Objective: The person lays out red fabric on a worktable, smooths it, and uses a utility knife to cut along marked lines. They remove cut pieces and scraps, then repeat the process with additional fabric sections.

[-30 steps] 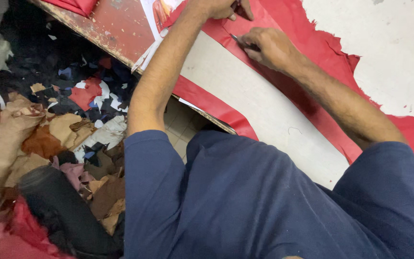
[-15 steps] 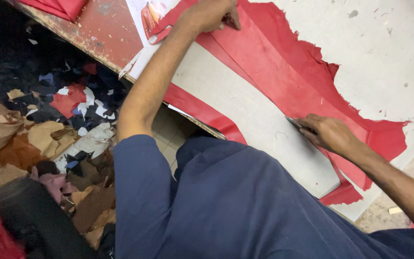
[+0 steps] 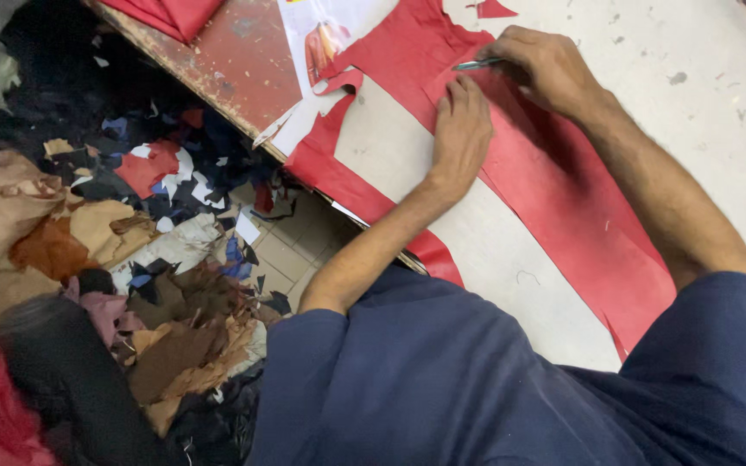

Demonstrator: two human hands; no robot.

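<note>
A sheet of red leather lies spread on a pale cutting table. My left hand presses flat on the leather, fingers pointing away from me. Just beyond it, my right hand grips a thin green-handled knife, its tip resting on the leather close to my left fingertips. A narrow red strip of the same leather hangs along the table's near edge.
A printed paper sheet lies at the table's far left, by a worn red board with folded red material. On the floor to the left lie heaps of brown, tan, red and blue leather scraps. My blue shirt fills the foreground.
My right hand has moved from low on the red leather up to its far end. My left hand has shifted to press beside the knife tip. The camera view has also shifted.
</note>
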